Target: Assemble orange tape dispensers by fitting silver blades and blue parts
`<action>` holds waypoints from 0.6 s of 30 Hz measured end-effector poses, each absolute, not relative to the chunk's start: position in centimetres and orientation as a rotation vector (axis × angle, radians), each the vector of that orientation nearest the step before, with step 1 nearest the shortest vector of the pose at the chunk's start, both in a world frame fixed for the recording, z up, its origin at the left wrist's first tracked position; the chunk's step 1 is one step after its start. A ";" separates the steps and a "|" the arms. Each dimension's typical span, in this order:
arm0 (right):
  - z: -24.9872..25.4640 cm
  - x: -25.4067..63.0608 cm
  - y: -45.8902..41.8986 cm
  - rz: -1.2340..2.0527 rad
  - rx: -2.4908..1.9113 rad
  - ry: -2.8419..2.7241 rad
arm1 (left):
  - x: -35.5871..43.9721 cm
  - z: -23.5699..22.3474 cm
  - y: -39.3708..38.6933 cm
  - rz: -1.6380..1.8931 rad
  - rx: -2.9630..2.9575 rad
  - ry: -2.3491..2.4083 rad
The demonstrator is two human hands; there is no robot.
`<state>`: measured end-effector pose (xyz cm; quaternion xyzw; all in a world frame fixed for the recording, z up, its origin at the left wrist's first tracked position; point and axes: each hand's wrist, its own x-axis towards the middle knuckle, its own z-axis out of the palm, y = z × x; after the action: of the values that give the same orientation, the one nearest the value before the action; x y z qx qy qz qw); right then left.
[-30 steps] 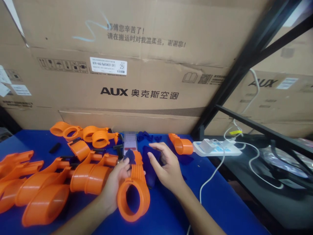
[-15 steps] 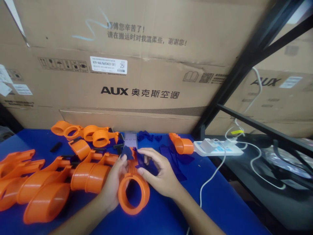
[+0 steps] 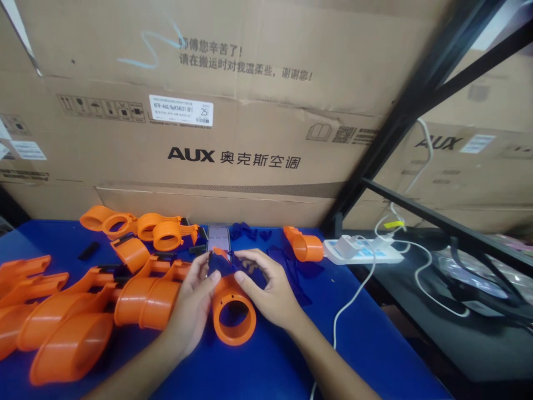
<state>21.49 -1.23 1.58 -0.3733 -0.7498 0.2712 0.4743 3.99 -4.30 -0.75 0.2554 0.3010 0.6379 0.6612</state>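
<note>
An orange plastic tape dispenser (image 3: 234,288) is between my hands above the blue table, its round hub facing me. A dark blue piece (image 3: 220,268) lies against its upper end. My left hand (image 3: 192,303) is closed on the dispenser's left side, thumb pressing near the blue piece. On the other side, my right hand (image 3: 270,286) has its thumb on the dispenser and its fingers curled by the blue piece. The exact contact of the fingertips is partly hidden.
More orange dispensers (image 3: 145,300) crowd the left of the blue table (image 3: 358,344). A phone (image 3: 219,236) lies behind my hands, with small blue pieces (image 3: 244,231) beside it. At right are another dispenser (image 3: 308,248), a white power strip (image 3: 366,251) and its cable. Cardboard boxes stand behind.
The dispenser has tilted, so its hub sits higher and its top faces me more. Both thumbs have come closer together on it. The whole view has shifted slightly.
</note>
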 end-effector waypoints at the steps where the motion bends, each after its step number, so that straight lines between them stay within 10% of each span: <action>1: 1.6 21.5 -1.2 0.664 -0.918 -1.835 | 4.0 -0.8 -4.3 1.446 0.591 0.689; 18: 1.9 21.8 -1.0 0.613 -0.897 -1.881 | 3.7 -1.7 -3.8 1.497 0.668 0.712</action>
<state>21.80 -1.04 1.86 -0.3656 -0.7661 0.2497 0.4660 3.65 -3.78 -1.73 0.2915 0.3105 0.6527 0.6266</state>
